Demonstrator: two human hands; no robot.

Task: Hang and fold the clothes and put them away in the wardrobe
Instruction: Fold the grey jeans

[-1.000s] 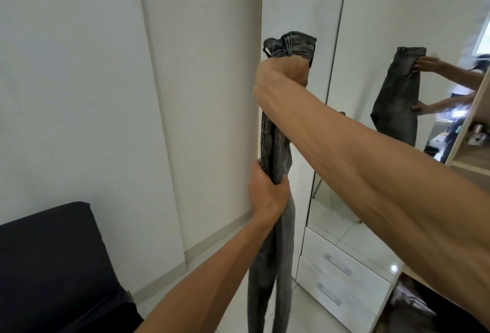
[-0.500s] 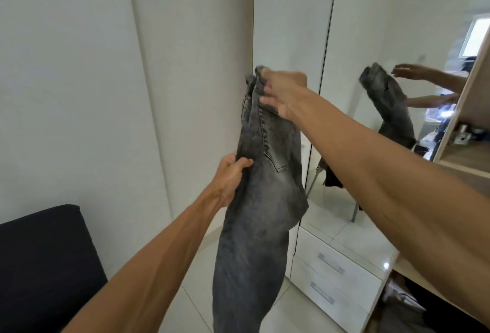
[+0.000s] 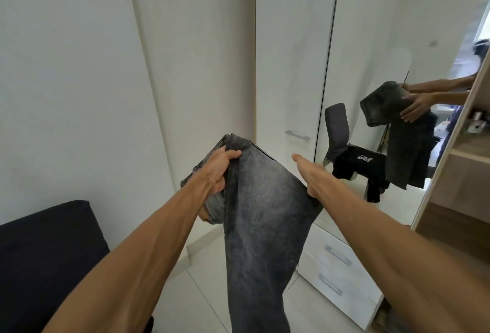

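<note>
Wardrobe (image 3: 291, 54) in white, with a mirrored door (image 3: 376, 27) on its right half, fills the background as a person stands before it with a pair of grey jeans. A black upholstered seat (image 3: 47, 253) sits well to the left of the wardrobe, against the wall. The jeans (image 3: 265, 226) hang in front of the wardrobe, folded over at the top, their legs trailing down out of view above the tiled floor. Open wooden shelving (image 3: 466, 173) rises at the wardrobe's right, and the small items on it are too blurred to identify. Two white drawers (image 3: 342, 274) with metal handles form the wardrobe's base below the mirror. The mirror reflects a chair draped with dark clothing, along with the jeans and both arms. The left hand (image 3: 220, 171) clasps the folded top of the jeans, thumb curled over the denim. The right hand (image 3: 309, 173) lies flat, fingers straight, against the right edge of the denim. A slim metal handle (image 3: 297, 135) marks the wardrobe's plain door just beyond the hands.
</note>
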